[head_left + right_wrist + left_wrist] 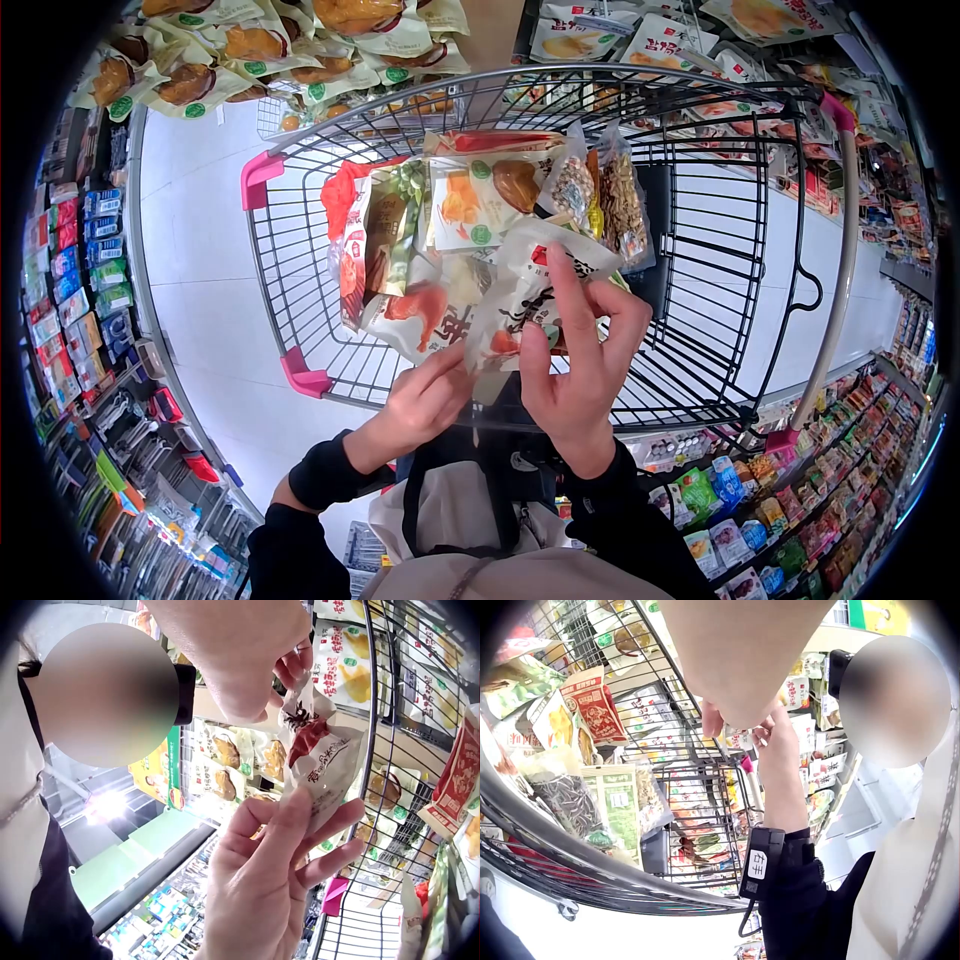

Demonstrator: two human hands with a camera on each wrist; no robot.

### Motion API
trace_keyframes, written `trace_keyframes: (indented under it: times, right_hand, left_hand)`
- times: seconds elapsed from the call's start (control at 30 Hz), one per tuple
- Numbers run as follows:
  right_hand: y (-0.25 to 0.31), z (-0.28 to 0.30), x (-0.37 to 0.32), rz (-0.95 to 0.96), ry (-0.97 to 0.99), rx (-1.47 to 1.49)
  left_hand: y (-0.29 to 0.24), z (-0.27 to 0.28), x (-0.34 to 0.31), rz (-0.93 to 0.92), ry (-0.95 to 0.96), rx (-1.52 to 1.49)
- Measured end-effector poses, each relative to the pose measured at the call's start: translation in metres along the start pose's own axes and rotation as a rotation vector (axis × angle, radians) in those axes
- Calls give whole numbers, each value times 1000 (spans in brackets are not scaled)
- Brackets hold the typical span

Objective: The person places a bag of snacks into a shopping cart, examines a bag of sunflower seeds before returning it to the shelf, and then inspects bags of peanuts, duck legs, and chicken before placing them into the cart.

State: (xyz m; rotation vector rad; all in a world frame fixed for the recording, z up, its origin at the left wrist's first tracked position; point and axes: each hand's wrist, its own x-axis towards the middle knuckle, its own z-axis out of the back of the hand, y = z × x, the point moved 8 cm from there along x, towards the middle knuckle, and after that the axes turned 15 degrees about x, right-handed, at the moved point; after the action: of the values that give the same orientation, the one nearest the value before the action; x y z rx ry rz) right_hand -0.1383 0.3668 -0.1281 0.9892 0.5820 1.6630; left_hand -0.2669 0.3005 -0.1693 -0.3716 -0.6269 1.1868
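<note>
I have a printed white food pouch (515, 285) up over the near side of the cart, above the other packs lying inside it. From where I sit, both hands are on it. The left hand (425, 405) pinches its lower end; through the right wrist view its thumb presses on the printed face while the outer fingers spread away. The right hand (585, 375) steadies the opposite side, thumb against the face, index finger extended along it and the other fingers bent (how firmly it presses, I cannot tell).

I judge the step in hand to be holding and looking over this one pouch. The next move calls for a light, sure pinch on the edges: the film looks soft and crinkly, so one hand ought to have it well held before the other lets go, or it could slip.

Inside the cart (263, 182), just beyond the pouch, lies a pack with a green round label (455, 205). Toward the cart's handle end is a clear bag of nuts (625, 205); toward the opposite end sits a bright red bag (343, 190). Outside the cart, past its far corner, hang vacuum-style poultry packs (255, 42).
</note>
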Motion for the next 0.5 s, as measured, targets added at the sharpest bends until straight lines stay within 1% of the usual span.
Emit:
trace_keyframes:
  times: [0.5]
  right_hand:
    - [-1,0,1,4,13,-9]
  left_hand:
    - [-2,-4,-5,-52,-5,7]
